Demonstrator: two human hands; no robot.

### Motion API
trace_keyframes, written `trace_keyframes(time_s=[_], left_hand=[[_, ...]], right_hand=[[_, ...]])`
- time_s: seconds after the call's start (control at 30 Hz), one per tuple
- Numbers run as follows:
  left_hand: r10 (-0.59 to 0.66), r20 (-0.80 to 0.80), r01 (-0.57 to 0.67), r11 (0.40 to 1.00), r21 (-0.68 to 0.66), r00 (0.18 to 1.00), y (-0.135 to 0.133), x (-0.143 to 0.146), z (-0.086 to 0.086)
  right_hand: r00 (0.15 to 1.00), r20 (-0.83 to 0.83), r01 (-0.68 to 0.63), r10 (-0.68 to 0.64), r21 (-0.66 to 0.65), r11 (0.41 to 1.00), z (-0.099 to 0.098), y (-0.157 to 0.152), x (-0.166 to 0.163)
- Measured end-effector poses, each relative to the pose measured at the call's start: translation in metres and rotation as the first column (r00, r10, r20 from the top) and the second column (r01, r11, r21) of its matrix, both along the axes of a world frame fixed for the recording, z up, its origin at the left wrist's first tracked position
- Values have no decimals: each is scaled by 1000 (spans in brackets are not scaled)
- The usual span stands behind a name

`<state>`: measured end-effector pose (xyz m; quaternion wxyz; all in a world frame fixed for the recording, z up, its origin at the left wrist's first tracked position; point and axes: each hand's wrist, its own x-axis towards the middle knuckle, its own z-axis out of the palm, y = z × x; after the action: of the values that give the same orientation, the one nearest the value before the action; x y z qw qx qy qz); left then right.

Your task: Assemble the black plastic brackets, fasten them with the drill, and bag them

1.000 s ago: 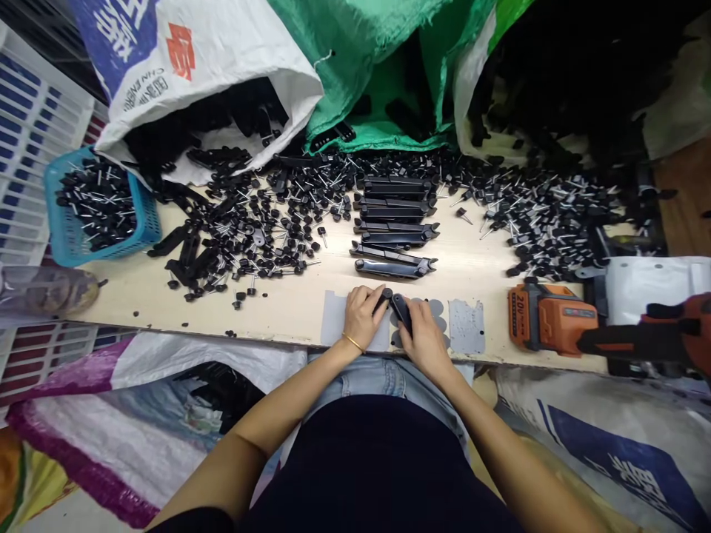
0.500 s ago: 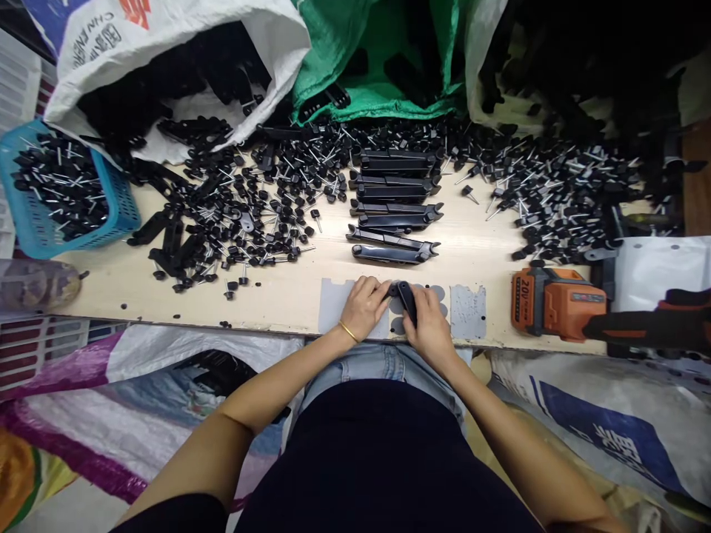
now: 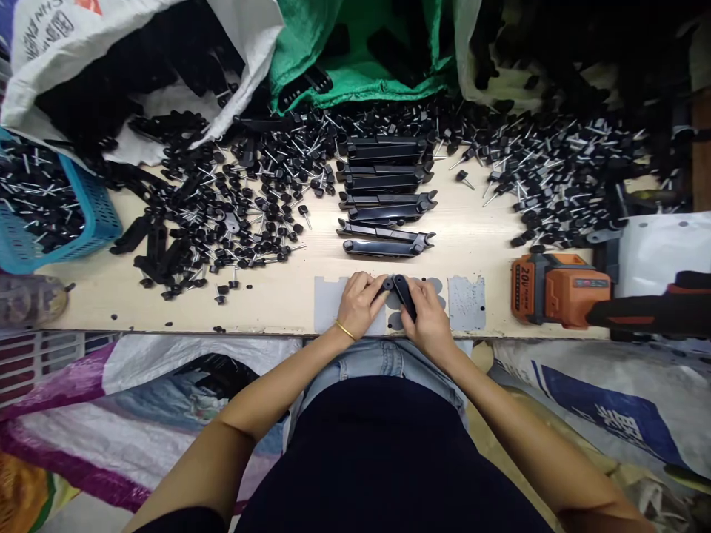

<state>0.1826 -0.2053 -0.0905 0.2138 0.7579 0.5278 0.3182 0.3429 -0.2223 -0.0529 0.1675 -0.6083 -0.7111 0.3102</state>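
Observation:
My left hand (image 3: pixel 358 303) pinches a small black plastic part with a round end (image 3: pixel 388 284), most of it hidden by the fingers. In my right hand (image 3: pixel 429 317) is a longer black plastic bar (image 3: pixel 405 296), tilted, its rounded end towards the left part. The two ends meet or nearly meet; I cannot tell whether they are joined. Both hands are low over the table's front edge, above grey patches (image 3: pixel 326 303). Beyond them lies a stack-like row of several black folded plastic pieces (image 3: pixel 383 248).
Black knobs with metal pins (image 3: pixel 272 215) are heaped left, with more knobs (image 3: pixel 547 170) at right. A blue basket (image 3: pixel 100 203) stands far left. An orange-black power tool battery (image 3: pixel 561 289) lies right. A white sack (image 3: pixel 261 37) and a green sack (image 3: pixel 300 44) line the back.
The left-hand part and the right-hand bar have come closer together at their rounded ends. The camera view has shifted slightly; the other things stay put.

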Motion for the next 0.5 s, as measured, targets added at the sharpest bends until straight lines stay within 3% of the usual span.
trace_keyframes(time_s=[0.17, 0.37, 0.5], left_hand=[[48, -77, -48, 999, 9, 996, 0, 3, -1], [-117, -177, 125, 992, 35, 977, 8, -4, -2], [33, -161, -31, 999, 14, 986, 2, 4, -3]], right_hand=[[999, -38, 6, -6, 3, 1000, -1, 2, 0], [999, -44, 6, -7, -12, 1000, -1, 2, 2], [999, -43, 6, -6, 0, 1000, -1, 2, 1]])
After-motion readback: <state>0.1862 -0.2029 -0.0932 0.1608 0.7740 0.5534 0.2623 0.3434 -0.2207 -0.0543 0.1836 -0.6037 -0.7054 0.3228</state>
